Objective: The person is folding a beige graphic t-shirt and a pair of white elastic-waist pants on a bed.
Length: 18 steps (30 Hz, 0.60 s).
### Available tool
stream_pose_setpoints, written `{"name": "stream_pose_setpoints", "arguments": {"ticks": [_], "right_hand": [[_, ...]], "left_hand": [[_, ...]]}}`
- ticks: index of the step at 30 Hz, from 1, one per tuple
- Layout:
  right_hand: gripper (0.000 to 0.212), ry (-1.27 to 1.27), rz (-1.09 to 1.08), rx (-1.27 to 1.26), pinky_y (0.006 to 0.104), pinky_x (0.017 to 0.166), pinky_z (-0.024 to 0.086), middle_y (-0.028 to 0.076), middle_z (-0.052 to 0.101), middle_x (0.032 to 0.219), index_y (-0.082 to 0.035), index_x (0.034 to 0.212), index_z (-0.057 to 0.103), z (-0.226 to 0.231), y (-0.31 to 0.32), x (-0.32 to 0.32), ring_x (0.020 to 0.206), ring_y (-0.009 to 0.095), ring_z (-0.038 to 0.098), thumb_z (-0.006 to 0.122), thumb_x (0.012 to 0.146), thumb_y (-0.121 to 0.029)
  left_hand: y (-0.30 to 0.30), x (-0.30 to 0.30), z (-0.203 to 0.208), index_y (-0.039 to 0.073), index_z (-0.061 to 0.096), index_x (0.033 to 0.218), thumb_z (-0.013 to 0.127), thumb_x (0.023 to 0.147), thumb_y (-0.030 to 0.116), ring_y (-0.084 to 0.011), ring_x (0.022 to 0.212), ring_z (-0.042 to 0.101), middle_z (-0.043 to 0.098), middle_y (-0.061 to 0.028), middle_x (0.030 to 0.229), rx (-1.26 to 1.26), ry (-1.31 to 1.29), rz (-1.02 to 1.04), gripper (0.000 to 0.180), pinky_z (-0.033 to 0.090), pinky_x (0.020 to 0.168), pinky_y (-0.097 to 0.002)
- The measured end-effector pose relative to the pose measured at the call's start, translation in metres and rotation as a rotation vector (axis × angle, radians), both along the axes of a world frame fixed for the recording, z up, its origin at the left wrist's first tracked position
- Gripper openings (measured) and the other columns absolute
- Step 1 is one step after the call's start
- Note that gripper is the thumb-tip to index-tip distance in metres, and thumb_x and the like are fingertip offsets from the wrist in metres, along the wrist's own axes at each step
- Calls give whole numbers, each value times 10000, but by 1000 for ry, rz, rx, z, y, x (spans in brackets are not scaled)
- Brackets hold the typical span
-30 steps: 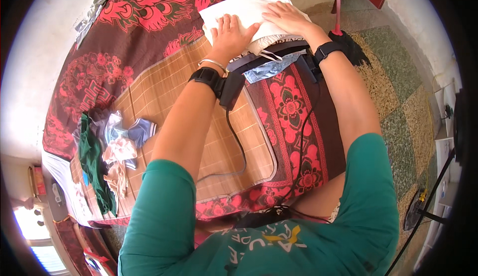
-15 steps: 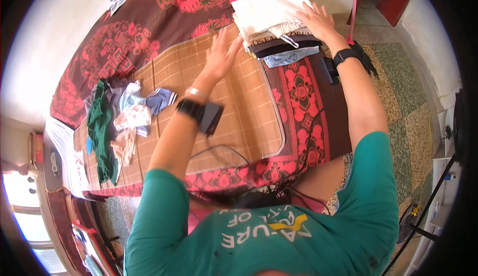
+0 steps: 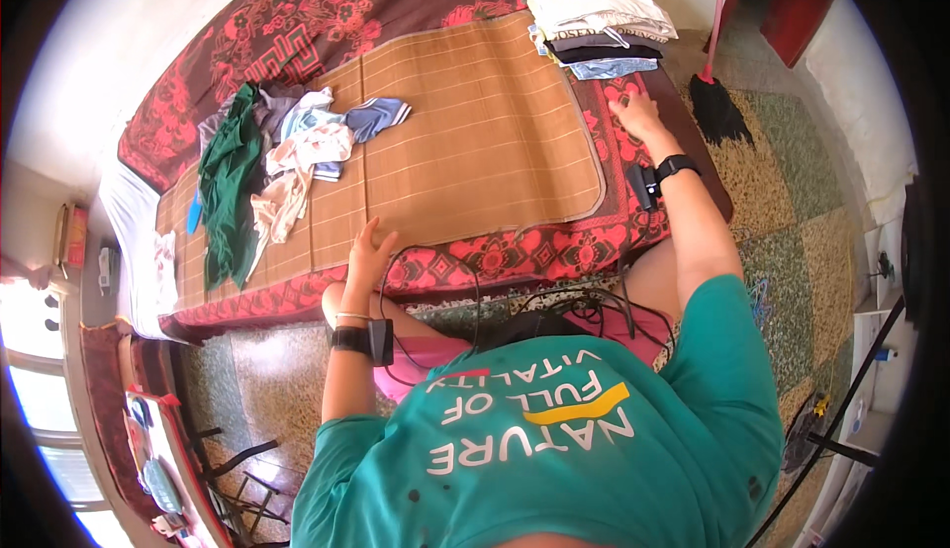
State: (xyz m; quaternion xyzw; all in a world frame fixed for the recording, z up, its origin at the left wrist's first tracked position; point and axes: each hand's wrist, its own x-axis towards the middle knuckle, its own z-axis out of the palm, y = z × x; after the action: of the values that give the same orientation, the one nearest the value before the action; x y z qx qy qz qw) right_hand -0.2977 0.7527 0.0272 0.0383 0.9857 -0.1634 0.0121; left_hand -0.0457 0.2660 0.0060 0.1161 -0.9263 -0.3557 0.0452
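My left hand point(image 3: 371, 256) is raised near the front edge of the brown checked mat point(image 3: 475, 133), fingers apart and nothing in them. Over the patterned right side of the bed, my right hand point(image 3: 638, 115) is also empty, its fingers loosely spread. Just beyond it is a neat stack of folded clothes point(image 3: 599, 9), white on top with grey, black and light blue layers below. On the mat's left part lies a loose heap: a dark green garment point(image 3: 230, 182), a pale patterned cloth point(image 3: 312, 147) and a blue striped piece point(image 3: 376, 119).
A red and maroon floral cover point(image 3: 495, 256) spreads over the bed under the mat. Black cables point(image 3: 594, 306) loop over my lap and the bed's front edge. A mop point(image 3: 717, 113) stands on the speckled floor at the right. At lower left is a cluttered table point(image 3: 168, 469).
Both hands have drawn back from the folded stack toward me, the left one down to the mat's front edge. The stack stays in place on the bed; the whole view has shifted.
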Motion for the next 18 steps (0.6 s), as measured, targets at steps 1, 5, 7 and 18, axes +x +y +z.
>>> {"name": "stream_pose_setpoints", "arguments": {"ticks": [1, 5, 7, 18], "right_hand": [[741, 27, 11, 0, 456, 1041, 278, 279, 340, 1351, 49, 1302, 370, -9, -7, 4, 1253, 444, 317, 523, 827, -498], [684, -81, 127, 19, 439, 1068, 222, 265, 324, 1370, 42, 1299, 381, 3, -94, 47, 1290, 373, 291, 486, 851, -464], [651, -9, 235, 101, 445, 1076, 210, 269, 301, 1382, 17, 1317, 365, -15, -121, 59, 1303, 387, 260, 475, 867, -440], [559, 372, 488, 67, 492, 1085, 122, 192, 277, 1424, -133, 1335, 395, -54, -246, 136, 1341, 336, 206, 436, 882, -458]], "left_hand": [[-2, 2, 1, 13, 479, 1256, 648, 810, 304, -279, 1154, 497, 527, -223, 1213, -39, 50, -8, 558, 390, 939, -341], [-33, 15, 5, 9, 483, 1253, 641, 814, 299, -261, 1165, 490, 523, -206, 1229, 74, 56, 88, 549, 381, 949, -332], [-39, 7, 9, 11, 490, 1236, 645, 796, 335, -334, 1153, 483, 508, -225, 1226, -12, 207, 48, 567, 385, 956, -381], [-94, -27, 23, -22, 441, 1270, 668, 784, 267, -281, 1211, 443, 482, -204, 1276, 28, 200, 164, 610, 350, 995, -350]]}}
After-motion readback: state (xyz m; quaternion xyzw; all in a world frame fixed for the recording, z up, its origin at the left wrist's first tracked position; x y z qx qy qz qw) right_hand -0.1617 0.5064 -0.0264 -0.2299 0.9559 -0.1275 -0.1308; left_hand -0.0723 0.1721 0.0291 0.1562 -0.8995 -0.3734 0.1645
